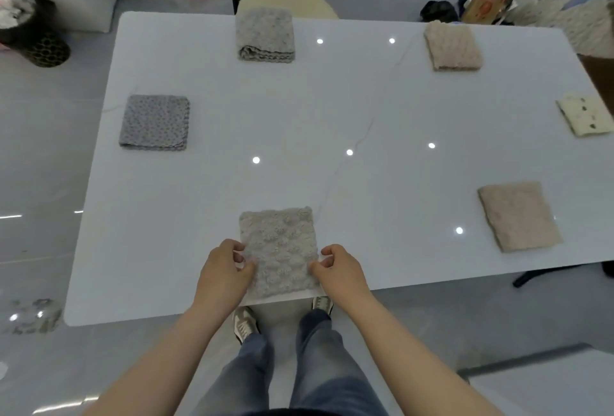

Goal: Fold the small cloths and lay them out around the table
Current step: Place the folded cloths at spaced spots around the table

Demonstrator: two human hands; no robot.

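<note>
We see the scene through one wide-angle camera worn on the head, from a standing place at the near long edge of the white desk (365, 110). It faces forward and steeply down, so the desk fills the middle of the frame with bowed edges, its right end running out of the picture. Closest to the lens are the bare forearms, the left hand (226, 269) and right hand (342, 269) pinching a bobbled cloth (279, 243) at the near edge. Straight below we see jeans (315, 365) and shoes (244, 322) on the grey floor (40, 183); a cream chair (289, 0) marks the far side.
</note>
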